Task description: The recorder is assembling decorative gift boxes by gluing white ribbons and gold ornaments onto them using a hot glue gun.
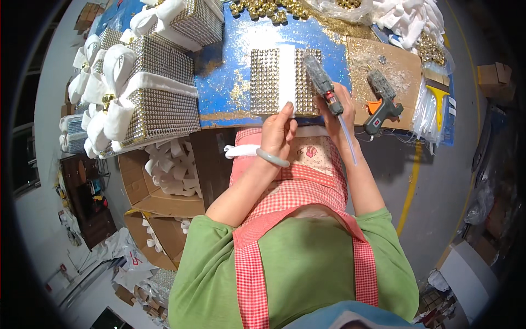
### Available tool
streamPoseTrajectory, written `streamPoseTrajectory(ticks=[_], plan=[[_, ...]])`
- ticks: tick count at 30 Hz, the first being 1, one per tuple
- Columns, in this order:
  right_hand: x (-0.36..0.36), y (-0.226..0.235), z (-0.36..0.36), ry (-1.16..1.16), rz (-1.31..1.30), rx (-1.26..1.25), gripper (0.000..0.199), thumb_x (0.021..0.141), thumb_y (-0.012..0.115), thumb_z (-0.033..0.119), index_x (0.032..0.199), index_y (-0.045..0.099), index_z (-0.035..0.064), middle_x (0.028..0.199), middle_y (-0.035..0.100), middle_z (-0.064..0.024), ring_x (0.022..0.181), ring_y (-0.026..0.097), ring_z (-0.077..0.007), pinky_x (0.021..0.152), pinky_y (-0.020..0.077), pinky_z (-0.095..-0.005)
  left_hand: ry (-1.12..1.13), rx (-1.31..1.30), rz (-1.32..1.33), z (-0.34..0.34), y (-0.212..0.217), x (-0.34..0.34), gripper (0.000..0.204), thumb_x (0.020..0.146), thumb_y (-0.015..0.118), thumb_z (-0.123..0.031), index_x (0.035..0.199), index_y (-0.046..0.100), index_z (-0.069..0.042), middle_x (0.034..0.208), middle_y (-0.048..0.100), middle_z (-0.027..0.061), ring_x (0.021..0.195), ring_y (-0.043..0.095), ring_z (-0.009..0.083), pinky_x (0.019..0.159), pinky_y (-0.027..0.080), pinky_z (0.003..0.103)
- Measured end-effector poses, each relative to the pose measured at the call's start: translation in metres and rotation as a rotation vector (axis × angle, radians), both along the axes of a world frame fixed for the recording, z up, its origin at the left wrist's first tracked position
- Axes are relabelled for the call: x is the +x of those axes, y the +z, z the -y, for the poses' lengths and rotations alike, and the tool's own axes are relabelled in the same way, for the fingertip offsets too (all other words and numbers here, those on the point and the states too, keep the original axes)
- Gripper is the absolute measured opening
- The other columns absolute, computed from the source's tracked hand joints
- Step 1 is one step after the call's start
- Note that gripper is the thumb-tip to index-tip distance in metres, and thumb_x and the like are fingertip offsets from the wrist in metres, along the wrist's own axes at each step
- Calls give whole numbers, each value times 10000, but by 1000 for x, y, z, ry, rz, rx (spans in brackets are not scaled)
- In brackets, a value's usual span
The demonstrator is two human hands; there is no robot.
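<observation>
Nearest: green shirt (307, 263) under a red-check apron (307, 194). L hand (278, 129), bangle (272, 158) on wrist, is narrow: thumb pressed on the near end of a white strip (286, 71), fingers curled; can't tell what's under them. R hand (335, 107) is wrapped round a glue gun (320, 77), nozzle up by the box's R side, clear glue stick (346, 137) poking out the back.

Studded box (264, 82) is at the near edge of the blue table (216, 101), mid, strip running across its top. Table's scuffed w/ gold glitter.

R side: cardboard sheet (359, 63) w/ 2nd gun (378, 118), then a bag of clear sticks (424, 109) w/ yellow tool (438, 96) on top. L side: stacked bow boxes (164, 107). Far edge: gold beads (268, 10), white cloth pile (408, 22).

Room: lower L, open carton (134, 183) of white bows (172, 167); grey floor (383, 186) w/ yellow line (410, 192); dark cabinet (87, 189) off L, another carton (493, 79) far R.
</observation>
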State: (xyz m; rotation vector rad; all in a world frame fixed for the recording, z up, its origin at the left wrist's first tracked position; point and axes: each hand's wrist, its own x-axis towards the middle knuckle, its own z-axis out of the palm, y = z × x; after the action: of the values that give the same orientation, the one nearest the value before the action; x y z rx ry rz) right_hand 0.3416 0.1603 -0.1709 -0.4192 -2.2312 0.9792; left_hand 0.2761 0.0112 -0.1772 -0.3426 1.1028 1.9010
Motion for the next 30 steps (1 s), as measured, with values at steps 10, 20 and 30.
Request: streamPoseTrajectory(ticks=[10,20,30], plan=[[20,-16,5,-175,-47,-565,450,844,671,383,1098,552,30,880,618,-71,819,571,-167,731,459,-299,-436,-368,-1309,16,68,-50,259,917,536,-193,1075,658,-28,982,690,83,815,647,195,701,495,316],[3,-17,16,-152,63,-337,475,857,645,132,1289,470,41,960,633,-138,792,620,-209,715,496,-321,-890,-809,-2135,17,47,-65,611,927,409,-411,1383,341,-10,1456,337,107,1378,243,278,1103,135,545],[7,-12,4,-130,-74,-821,342,896,627,212,1171,552,23,1097,617,-71,998,549,-133,896,409,-266,-218,-530,-1403,66,33,-49,628,765,650,-84,1338,411,8,1363,428,212,1277,399,360,1045,346,392]])
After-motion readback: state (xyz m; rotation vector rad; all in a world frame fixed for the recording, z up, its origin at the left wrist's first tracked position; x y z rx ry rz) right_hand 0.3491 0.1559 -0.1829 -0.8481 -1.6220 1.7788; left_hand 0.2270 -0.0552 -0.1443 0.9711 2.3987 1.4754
